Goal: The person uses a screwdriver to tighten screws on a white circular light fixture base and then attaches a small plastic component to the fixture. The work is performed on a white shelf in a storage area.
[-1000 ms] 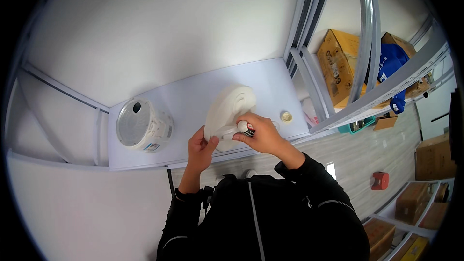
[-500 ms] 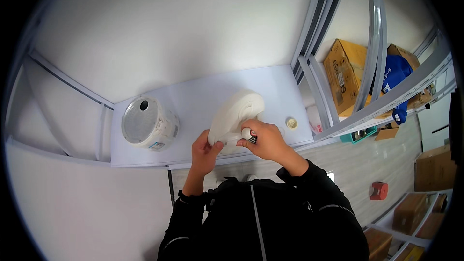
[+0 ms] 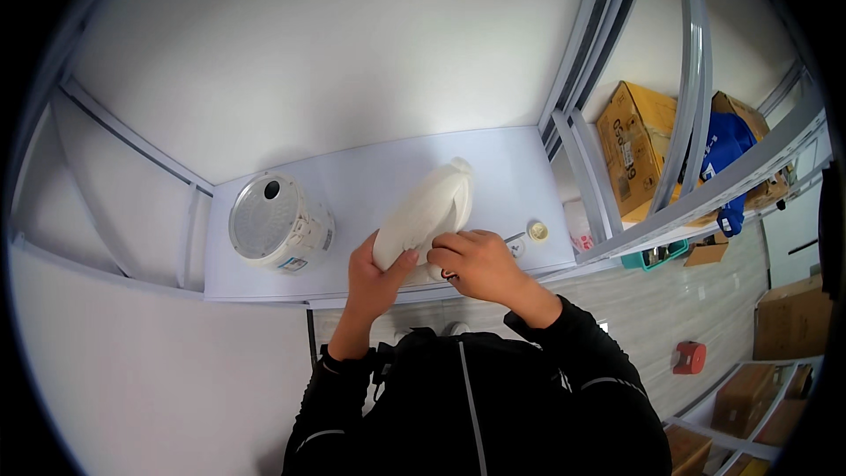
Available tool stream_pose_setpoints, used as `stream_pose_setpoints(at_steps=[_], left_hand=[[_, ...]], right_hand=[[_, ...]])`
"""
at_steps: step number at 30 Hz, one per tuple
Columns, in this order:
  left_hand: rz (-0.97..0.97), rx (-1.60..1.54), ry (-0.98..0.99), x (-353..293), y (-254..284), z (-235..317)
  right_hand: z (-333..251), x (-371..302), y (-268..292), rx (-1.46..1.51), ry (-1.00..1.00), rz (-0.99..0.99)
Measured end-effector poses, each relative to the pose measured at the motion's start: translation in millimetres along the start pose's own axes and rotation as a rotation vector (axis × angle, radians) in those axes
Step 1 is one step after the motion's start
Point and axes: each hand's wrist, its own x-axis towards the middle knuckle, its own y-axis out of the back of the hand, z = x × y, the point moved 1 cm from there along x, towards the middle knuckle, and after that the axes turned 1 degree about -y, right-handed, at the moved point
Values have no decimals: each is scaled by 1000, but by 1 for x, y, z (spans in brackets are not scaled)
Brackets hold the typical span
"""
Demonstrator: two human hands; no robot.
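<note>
A white, curved, shell-like object [image 3: 423, 211] is tilted up over the white table, its narrow rim turned to the right. My left hand [image 3: 379, 278] grips its lower left edge, with the thumb on the near face. At its lower right, my right hand [image 3: 480, 264] is closed, fingers curled inward. A small white rounded piece [image 3: 434, 272] with a dark ring-like part shows under those fingers. Its kind is mostly hidden by the hand. Right of that hand stands a small round pot [image 3: 538, 231] with pale contents, next to a whitish disc [image 3: 515, 249] and a thin dark stick [image 3: 514, 236].
A white lidded bucket [image 3: 271, 220] stands on the table's [image 3: 352, 176] left end. Grey metal uprights [image 3: 589, 167] rise at the right, with a yellow carton [image 3: 636, 150] and a blue bag [image 3: 728, 150] beyond. A red stool [image 3: 690, 357] stands on the floor.
The white shell-like object has turned, so its hollow side shows less and its rim more. My right hand has rolled over the small piece, covering it more. The stick and disc show more clearly.
</note>
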Motion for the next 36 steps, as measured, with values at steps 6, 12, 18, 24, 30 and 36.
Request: stream_pose_setpoints(at_steps=[6,12,18,24,30,36], left_hand=[[25,-88,-91,-17,-4,-37],[22,-148,-122,-26,-5,-48],[-121,-154,-46,-25,-2,-39],[-226,-47,78,-16,-7,-24],[-101,188,-294,-5,-15,21],[-60,143,-150,-8,-25,42]], right_hand=[[6,-1,4,395,-175,511],[17,-1,11,498,-660,549],[19,-4,18,749,-729,416],[0,-3,14,667,-570,331],[-7,-2,25,568,-540,252],[-16,1,30,446,-444,259]])
